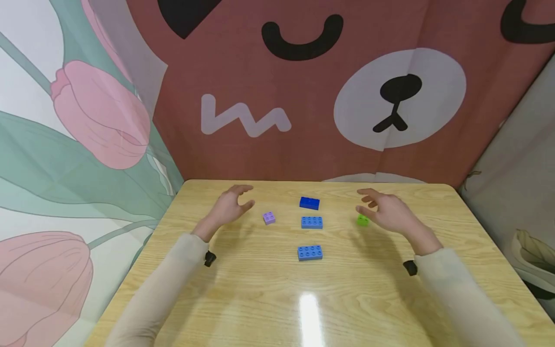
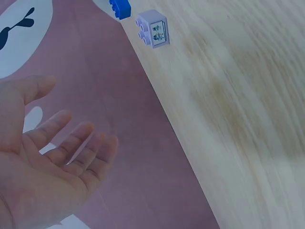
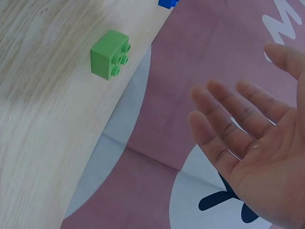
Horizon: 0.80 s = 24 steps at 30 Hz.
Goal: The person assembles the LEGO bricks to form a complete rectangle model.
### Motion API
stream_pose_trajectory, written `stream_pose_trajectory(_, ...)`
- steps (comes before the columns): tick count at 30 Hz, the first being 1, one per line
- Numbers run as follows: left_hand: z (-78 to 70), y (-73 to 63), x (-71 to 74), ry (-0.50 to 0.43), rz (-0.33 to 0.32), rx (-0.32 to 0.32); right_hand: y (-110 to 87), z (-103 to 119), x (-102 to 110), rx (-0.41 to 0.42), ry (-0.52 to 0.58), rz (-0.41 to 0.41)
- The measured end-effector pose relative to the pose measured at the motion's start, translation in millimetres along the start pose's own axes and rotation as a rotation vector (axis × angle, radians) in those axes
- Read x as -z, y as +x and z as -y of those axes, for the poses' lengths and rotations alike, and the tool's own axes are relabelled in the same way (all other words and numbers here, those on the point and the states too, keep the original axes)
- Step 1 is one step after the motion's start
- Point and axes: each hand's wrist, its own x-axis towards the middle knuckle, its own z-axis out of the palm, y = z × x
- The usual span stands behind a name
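Note:
In the head view my left hand hovers over the table's left side, fingers loosely bent and holding nothing. Nearest to it lies a small purple toy brick, which shows a printed side in the left wrist view. My right hand is held above the right side, its palm bare in the right wrist view. A small green toy brick sits below its fingertips, partly covered by the hand in the head view. Between the hands lie a dark blue brick and two lighter blue bricks, one middle, one nearer.
The bricks lie on a wood-grain table with rounded far corners. Behind its far edge hangs a reddish-brown cloth with a bear print. A flower-patterned cloth hangs at the left. Light glares off the near tabletop.

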Motion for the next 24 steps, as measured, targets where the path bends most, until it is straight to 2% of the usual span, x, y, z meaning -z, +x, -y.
stream_pose_trajectory(13,-8.5,1.7,-14.2,-0.127,0.014,-0.024,-1.2,9.6,-14.3,0.036,0.023,-0.003)
stream_pose_trajectory(24,-13.8,5.2,-27.8,-0.15,0.036,-0.041,-0.5,14.3,-30.0,0.047,0.031,0.013)
